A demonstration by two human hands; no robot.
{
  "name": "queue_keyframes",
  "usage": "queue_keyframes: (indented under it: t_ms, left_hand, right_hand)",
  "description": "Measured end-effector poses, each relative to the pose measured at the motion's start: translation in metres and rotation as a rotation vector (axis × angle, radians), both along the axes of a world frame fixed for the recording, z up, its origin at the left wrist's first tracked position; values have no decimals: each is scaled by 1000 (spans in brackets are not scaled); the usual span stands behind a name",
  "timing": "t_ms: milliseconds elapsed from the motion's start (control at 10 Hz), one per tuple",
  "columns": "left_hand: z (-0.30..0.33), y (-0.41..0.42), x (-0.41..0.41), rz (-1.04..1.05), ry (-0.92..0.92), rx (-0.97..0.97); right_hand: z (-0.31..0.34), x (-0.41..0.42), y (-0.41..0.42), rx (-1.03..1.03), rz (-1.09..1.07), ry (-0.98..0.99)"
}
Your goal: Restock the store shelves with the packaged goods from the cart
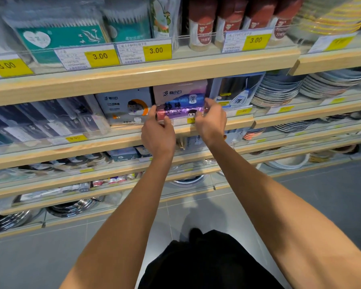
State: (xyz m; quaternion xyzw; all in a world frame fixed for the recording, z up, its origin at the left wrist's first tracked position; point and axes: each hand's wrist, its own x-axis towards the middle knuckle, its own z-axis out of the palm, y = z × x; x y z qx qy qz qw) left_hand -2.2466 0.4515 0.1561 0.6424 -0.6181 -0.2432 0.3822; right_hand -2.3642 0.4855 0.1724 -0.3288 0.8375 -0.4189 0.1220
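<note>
A pink and purple pack of bags (180,99) stands upright at the front of the second shelf (123,140), between a grey-blue pack (124,106) on its left and a dark pack (237,91) on its right. My left hand (157,135) grips the pack's lower left edge with thumb and fingers. Its lower right corner is held by my right hand (211,120), fingers curled round the side. The pack's bottom edge is hidden behind both hands. No cart is in view.
The top shelf (154,71) carries cotton swab boxes, toothpick jars and yellow price tags. Stacks of plates (279,88) fill the shelves to the right. Lower shelves hold small packs and metal bowls. Grey floor (331,201) lies below.
</note>
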Motion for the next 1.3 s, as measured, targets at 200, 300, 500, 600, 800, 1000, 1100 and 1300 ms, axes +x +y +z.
queue_keyframes:
  t_ms: [200, 300, 500, 600, 800, 1000, 1100, 1300]
  left_hand:
    - [2, 11, -14, 111, 164, -80]
    - [-1, 27, -36, -49, 257, -175]
    - [13, 51, -112, -366, 21, -152]
    - [20, 57, -139, -337, -32, -119]
    - [28, 53, -163, -155, 29, 8]
    - [14, 53, -155, -136, -18, -91]
    - [12, 63, -152, -99, -46, -121]
    - [29, 71, -158, -32, -160, -34]
  right_hand:
    - [-4, -17, 16, -204, -62, -13]
    - [-8, -45, 34, -361, -234, 36]
    - [-8, -128, 65, -351, -250, 46]
    - [0, -154, 67, -233, -128, 78]
    - [-3, -183, 57, -188, 113, 140]
    - [10, -189, 41, -83, 153, 131]
    - [14, -181, 36, -30, 194, 131]
    - [10, -181, 47, -50, 142, 99]
